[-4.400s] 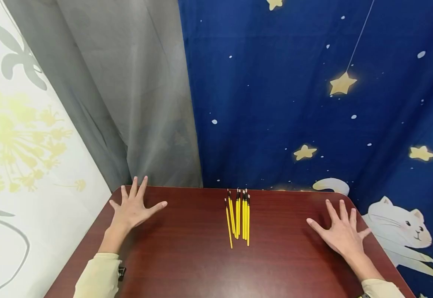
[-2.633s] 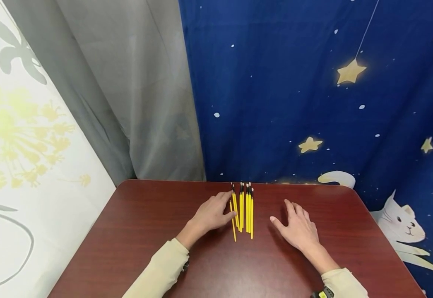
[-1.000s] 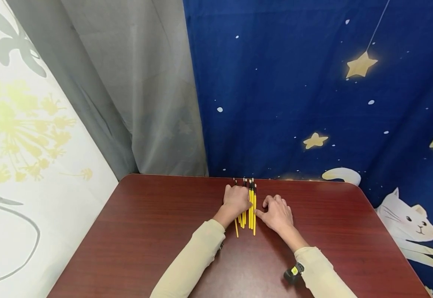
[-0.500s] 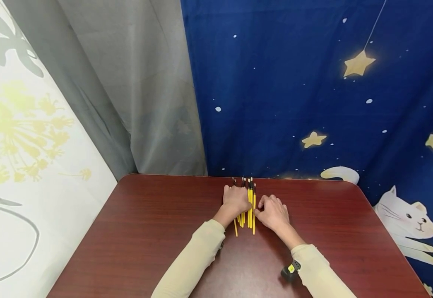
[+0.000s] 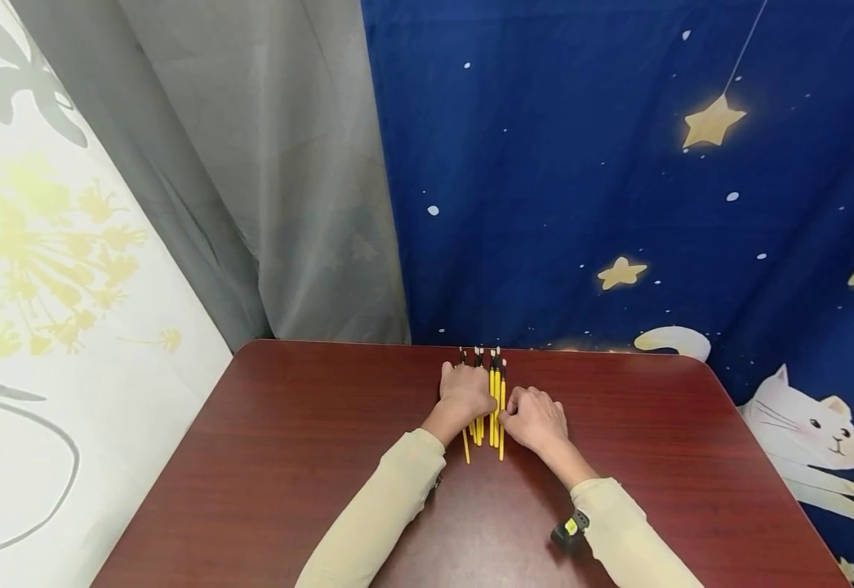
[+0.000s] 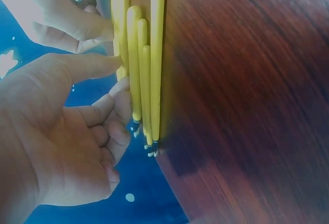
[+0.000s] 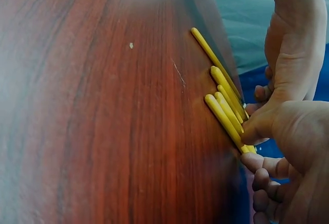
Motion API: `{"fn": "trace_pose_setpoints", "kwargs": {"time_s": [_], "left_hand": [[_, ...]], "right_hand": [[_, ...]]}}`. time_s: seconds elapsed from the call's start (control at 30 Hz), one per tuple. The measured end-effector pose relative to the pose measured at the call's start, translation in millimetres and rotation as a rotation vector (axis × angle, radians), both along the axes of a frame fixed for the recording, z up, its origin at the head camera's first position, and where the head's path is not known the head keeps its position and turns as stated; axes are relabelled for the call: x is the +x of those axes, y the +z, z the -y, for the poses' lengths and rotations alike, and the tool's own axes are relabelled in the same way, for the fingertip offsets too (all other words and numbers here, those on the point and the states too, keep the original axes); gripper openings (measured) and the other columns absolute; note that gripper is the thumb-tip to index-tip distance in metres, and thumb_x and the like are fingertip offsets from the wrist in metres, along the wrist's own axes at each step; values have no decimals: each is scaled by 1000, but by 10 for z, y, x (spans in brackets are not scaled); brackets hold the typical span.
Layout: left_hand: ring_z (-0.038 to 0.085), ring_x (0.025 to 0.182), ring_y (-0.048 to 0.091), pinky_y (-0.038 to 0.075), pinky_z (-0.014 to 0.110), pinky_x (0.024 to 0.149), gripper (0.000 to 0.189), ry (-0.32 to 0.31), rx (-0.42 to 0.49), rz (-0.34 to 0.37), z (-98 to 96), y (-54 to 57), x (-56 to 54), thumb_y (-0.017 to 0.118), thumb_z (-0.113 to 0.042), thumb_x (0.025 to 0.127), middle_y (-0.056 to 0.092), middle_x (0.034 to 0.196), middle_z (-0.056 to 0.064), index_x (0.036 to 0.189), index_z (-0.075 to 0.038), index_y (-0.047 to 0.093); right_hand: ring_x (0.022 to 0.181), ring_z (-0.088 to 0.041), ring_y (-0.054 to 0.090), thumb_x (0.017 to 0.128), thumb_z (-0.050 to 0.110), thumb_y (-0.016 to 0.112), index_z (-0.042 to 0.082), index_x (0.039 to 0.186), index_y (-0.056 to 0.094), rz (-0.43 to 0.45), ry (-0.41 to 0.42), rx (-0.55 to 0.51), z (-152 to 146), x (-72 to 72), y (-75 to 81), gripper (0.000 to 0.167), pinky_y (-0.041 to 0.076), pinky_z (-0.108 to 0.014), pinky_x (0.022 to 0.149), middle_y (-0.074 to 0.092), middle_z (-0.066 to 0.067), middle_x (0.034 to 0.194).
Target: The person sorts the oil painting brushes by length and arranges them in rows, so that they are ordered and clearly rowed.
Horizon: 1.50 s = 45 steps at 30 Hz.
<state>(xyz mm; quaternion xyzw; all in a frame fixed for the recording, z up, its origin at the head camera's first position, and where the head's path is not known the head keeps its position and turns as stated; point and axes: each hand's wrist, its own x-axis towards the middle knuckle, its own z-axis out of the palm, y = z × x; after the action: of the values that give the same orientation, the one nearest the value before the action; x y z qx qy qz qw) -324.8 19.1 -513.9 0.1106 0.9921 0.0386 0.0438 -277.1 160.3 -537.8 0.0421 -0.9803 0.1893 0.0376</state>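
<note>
Several thin paintbrushes [image 5: 496,412] with yellow handles, black ferrules and pale tips lie side by side near the table's far edge, tips pointing away. My left hand [image 5: 464,389] arches over the left and middle ones, hiding parts of them. Its thumb and curled index finger pinch a yellow handle [image 6: 122,34] in the left wrist view. My right hand [image 5: 537,416] is at the right side of the row. Between its thumb and index finger it pinches the rightmost handle [image 7: 221,116]. The two hands are close together.
A dark red-brown wooden table [image 5: 309,457] extends all around the brushes. Behind it hang a grey curtain [image 5: 324,204] and a blue starry curtain [image 5: 530,204]. A patterned white panel [image 5: 67,327] stands at the left.
Both hands, spread wide apart at first, came inward to the paintbrushes. The left reached over the row; the right closed on the right side. In the last half second they barely moved.
</note>
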Motion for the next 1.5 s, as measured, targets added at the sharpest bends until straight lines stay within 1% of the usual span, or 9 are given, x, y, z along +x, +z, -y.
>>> {"fn": "trace_pose_setpoints", "kwargs": {"time_s": [0.13, 0.27, 0.47, 0.7, 0.93, 1.07, 1.27, 1.4, 1.5], "left_hand": [[23, 84, 65, 39, 46, 95, 30, -2, -36, -17, -50, 33, 23, 77, -48, 87, 72, 81, -2, 79, -20, 71], [22, 92, 66, 38, 45, 98, 34, -10, -89, -34, -90, 15, 19, 76, -55, 85, 74, 87, -3, 79, -22, 72], [21, 89, 66, 38, 44, 98, 36, -9, -122, -43, -106, 3, 21, 76, -56, 84, 73, 83, -4, 74, -23, 68], [21, 84, 66, 38, 45, 100, 38, -12, -109, -47, -99, -10, 4, 76, -53, 85, 71, 79, -3, 67, -22, 64], [20, 83, 68, 39, 45, 99, 34, -3, -99, -62, -103, 3, 23, 78, -53, 84, 76, 87, -2, 77, -21, 70], [19, 81, 68, 39, 46, 98, 35, 1, -91, -65, -102, 10, 31, 79, -54, 84, 77, 87, -2, 78, -20, 71], [20, 76, 64, 40, 48, 98, 38, 27, -24, -29, -59, 26, 50, 78, -50, 87, 68, 73, -2, 67, -22, 64], [20, 73, 63, 42, 49, 98, 38, 45, 28, -15, -17, 64, 73, 77, -51, 88, 65, 69, -2, 67, -21, 64], [21, 75, 64, 43, 48, 98, 38, 45, 62, -10, 16, 94, 83, 76, -52, 89, 65, 70, -2, 69, -21, 65]], "right_hand": [[69, -19, 58, 86, 32, 75, 19, 74, 60, 16, -17, 15, -39, 3, 23, 23, 42, -42, 65, 61, 1, 73], [65, -19, 57, 85, 37, 74, 19, 71, 59, 39, -47, 18, -47, 9, 39, 28, 41, -40, 63, 59, 2, 67], [59, -20, 54, 85, 42, 75, 18, 68, 57, 61, -61, 27, -39, 2, 2, 34, 39, -38, 57, 57, 1, 61], [57, -21, 55, 83, 43, 76, 19, 65, 57, 48, -60, 34, -49, -9, -25, 36, 39, -39, 55, 57, 1, 59], [53, -20, 53, 84, 41, 75, 21, 52, 53, 76, -77, 32, -38, -14, 4, 44, 36, -37, 50, 50, 4, 52], [53, -21, 54, 83, 44, 75, 19, 51, 53, 75, -91, 27, -32, -8, 15, 46, 38, -38, 49, 54, 1, 52], [54, -23, 56, 83, 44, 74, 20, 51, 54, 77, -125, 4, -35, 20, 4, 44, 39, -39, 50, 56, 0, 53], [52, -22, 53, 84, 41, 73, 21, 51, 52, 90, -132, -30, -51, 42, 14, 44, 36, -36, 49, 49, 3, 50], [54, -21, 54, 84, 42, 73, 21, 53, 54, 102, -136, -45, -80, 54, 26, 42, 37, -35, 50, 50, 4, 51]]}}
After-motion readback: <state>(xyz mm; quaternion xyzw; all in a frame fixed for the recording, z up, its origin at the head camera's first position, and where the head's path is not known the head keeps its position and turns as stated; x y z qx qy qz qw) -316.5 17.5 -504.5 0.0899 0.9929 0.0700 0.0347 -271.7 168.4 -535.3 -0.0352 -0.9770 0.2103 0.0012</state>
